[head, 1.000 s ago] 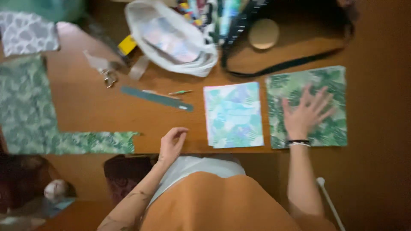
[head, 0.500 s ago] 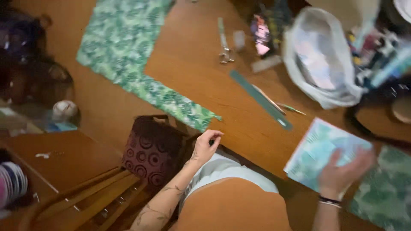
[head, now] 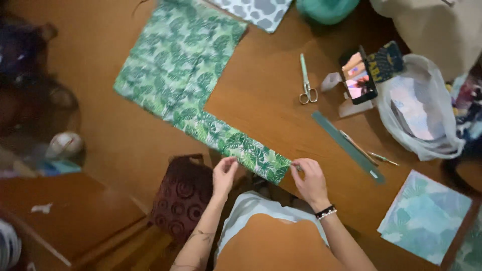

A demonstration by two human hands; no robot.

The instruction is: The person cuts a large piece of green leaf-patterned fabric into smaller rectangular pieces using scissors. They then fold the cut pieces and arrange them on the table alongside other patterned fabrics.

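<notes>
A green leaf-print fabric (head: 186,70) lies L-shaped on the brown wooden table (head: 261,90), its narrow strip running toward me. My left hand (head: 224,173) pinches the near edge of that strip. My right hand (head: 309,179), with a beaded bracelet on the wrist, grips the strip's end corner at the table's front edge. Both hands are closed on the cloth.
Scissors (head: 305,83) and a grey-green ruler (head: 347,145) with pencils lie right of the fabric. A phone (head: 359,76) stands propped beside a white plastic bag (head: 422,115). A pale leaf-print square (head: 424,216) lies at right. A dark patterned cushion (head: 182,195) sits below left.
The view swung left. My right hand left the fabric squares at the right and came to the strip's end; my left hand now pinches the strip's edge.
</notes>
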